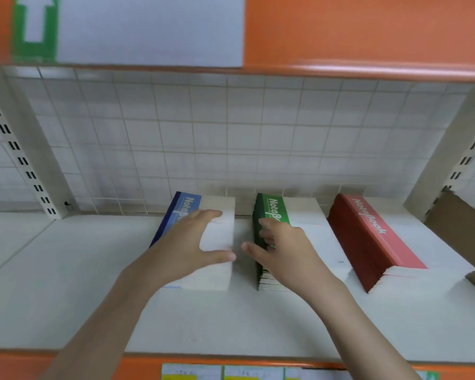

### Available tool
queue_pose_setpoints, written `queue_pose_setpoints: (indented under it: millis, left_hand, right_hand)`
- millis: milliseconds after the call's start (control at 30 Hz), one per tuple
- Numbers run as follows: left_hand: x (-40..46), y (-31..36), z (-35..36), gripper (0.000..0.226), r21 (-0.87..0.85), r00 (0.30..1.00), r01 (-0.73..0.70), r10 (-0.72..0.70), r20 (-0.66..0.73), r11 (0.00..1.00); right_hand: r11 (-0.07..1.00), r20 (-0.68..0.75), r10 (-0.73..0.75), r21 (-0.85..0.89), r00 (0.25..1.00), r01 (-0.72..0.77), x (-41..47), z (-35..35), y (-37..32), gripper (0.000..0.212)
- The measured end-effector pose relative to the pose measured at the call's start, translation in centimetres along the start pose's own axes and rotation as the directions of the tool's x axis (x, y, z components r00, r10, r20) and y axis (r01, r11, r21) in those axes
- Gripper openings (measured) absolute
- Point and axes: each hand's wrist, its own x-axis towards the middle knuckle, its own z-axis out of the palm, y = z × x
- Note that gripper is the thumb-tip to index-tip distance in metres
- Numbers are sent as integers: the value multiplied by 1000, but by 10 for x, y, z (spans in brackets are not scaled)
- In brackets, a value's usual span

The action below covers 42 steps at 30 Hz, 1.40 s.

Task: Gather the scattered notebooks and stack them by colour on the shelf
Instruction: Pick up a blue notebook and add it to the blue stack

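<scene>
Head view, near to far, all placed off the green stack. Orange shelf lip (66, 363) with price tags (222, 373) sits nearest, then bare white shelf (66, 283).

Left hand (195, 242) is spread wide over the blue stack (181, 212), just left of the green stack (272, 212): fingers across the top cover, thumb out along the stack's right side. Looks like a flat press, not a clamp.

Right hand (280, 245) is on the green stack's left edge, fingers loosely curled against the spines, thumb pointing into the gap between the two stacks. Blur hides whether it pinches any covers, so grip there: cannot tell.

Red stack (373, 237) is right of green, untouched. Cardboard (461, 229) sits further right. Wire grid back panel (231, 138) is behind all three.

My read: sorting is done, this is squaring up.

Risks:
- Green stack's lower notebooks look fanned at the front; a sideways push from the right hand could shear the stack further instead of aligning it.
- Pushing blue and green toward each other closes the gap; colours could interleave.
- Uneven left-hand pressure could slide the top blue notebooks.
</scene>
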Motion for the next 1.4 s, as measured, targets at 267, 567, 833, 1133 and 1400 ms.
queue_pose_setpoints:
  millis: [267,567,833,1133,1400]
  left_hand:
    - [23,47,54,88,-15,998,-32,33,47,999]
    - [30,65,81,63,-60,991,71,-64,118,996]
    - [32,63,87,43,-74,981,187,-182,73,980]
    - [30,62,88,37,-79,977,213,-210,45,974]
    - [33,63,92,55,15,970,240,-240,26,971]
  right_hand:
    - [998,-84,-68,11,994,70,-1,-49,50,52]
    - [977,205,146,-184,968,-108,-4,-74,109,75]
    - [983,253,145,-149,957,-110,1,-75,115,62]
    - [982,255,147,-157,956,-109,-1,-71,113,61]
    - [972,216,198,-169,956,-163,-2,-68,110,59]
